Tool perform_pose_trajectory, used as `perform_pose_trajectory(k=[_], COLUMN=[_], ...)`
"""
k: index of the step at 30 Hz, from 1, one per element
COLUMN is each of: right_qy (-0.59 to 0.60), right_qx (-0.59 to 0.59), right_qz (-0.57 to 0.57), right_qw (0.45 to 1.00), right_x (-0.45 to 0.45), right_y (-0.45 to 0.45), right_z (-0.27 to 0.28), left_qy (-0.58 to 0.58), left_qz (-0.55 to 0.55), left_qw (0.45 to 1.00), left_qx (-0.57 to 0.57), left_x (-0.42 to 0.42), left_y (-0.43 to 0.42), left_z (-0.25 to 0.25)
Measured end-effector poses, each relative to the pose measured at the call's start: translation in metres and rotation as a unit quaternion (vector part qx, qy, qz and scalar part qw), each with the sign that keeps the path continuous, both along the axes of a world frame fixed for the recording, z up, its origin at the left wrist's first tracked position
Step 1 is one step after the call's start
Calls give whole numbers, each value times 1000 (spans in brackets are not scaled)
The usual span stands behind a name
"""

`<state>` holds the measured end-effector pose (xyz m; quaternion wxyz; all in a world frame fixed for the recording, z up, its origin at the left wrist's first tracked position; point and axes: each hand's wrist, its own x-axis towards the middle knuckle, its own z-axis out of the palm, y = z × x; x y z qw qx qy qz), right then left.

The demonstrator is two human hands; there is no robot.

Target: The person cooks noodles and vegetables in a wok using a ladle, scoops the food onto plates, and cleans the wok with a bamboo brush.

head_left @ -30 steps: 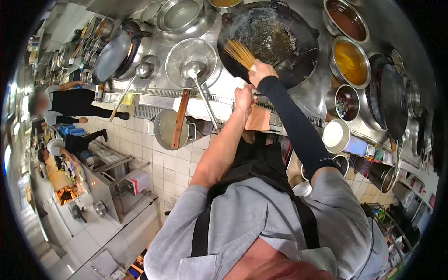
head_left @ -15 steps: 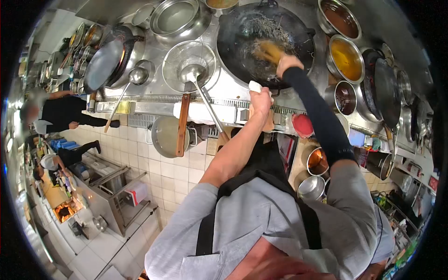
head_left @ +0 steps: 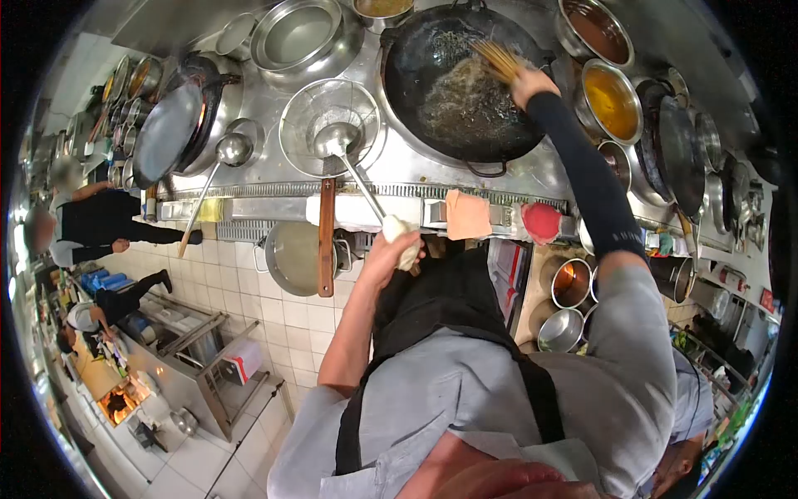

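My right hand [head_left: 533,86] is closed around a bamboo wok brush [head_left: 497,60], its bristles over the right side of a large black wok [head_left: 407,83]. Murky, frothy water [head_left: 465,98] swirls in the wok's bottom. My left hand [head_left: 391,256] is closed on a white cloth [head_left: 401,237], below the counter's front edge. The cloth meets the lower end of a steel ladle's handle [head_left: 363,185]; I cannot tell whether my fingers also grip that handle. The ladle's bowl rests in a round wire strainer [head_left: 297,125] with a wooden handle [head_left: 326,241].
Bowls of orange liquid [head_left: 613,100] and brown sauce [head_left: 595,32] stand right of the wok. A peach cloth [head_left: 468,214] and a red cloth [head_left: 541,222] lie along the front edge. A pot [head_left: 291,262] sits below the counter. Other people [head_left: 108,208] stand far left.
My left hand has left the wok's near rim with the white cloth and come down-left to the ladle handle. My right hand has moved the brush up and right from the wok's middle.
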<state>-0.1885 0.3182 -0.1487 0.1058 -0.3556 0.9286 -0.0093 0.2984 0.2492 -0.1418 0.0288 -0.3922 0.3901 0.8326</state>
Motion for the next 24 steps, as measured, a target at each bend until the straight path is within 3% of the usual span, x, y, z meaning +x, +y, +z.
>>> perform_pose_trajectory(k=[3, 5, 6, 8, 9, 11, 13, 15, 17, 21, 24], right_qy=[5, -16, -25, -18, -8, 55, 123, 48, -8, 26, 34], right_qx=[52, 7, -10, 17, 54, 124, 27, 37, 24, -79, 48], right_qz=[-47, -19, -14, -6, 39, 11, 82, -5, -61, 22, 33], right_qw=[998, 1000, 1000, 1000, 998, 991, 989, 998, 998, 996, 998], right_x=[46, 92, 121, 136, 124, 69, 17, 40, 56, 146, 129], right_y=[-54, -23, -4, 47, 69, 80, 42, -36, -61, 11, 64], right_z=[-6, -21, 3, 1, 1, -13, -12, 25, -28, -25, -15], left_qy=[7, 16, 15, -1, 4, -52, -68, -52, -43, -15, -44], left_qz=[-9, -6, -3, 14, 14, 39, 45, 38, 10, 31, 67], left_qw=[1000, 999, 999, 999, 999, 996, 994, 994, 995, 997, 994], left_qx=[-20, -30, -29, -42, -51, -63, -79, -88, -91, -75, -77], left_x=[20, 27, 32, 49, 60, 74, 82, 76, 77, 74, 89], left_y=[-3, -7, -9, -10, -12, -8, -8, -12, -12, -13, -12], left_z=[-5, -8, -3, 5, 2, 3, 8, -3, -6, 5, 10])
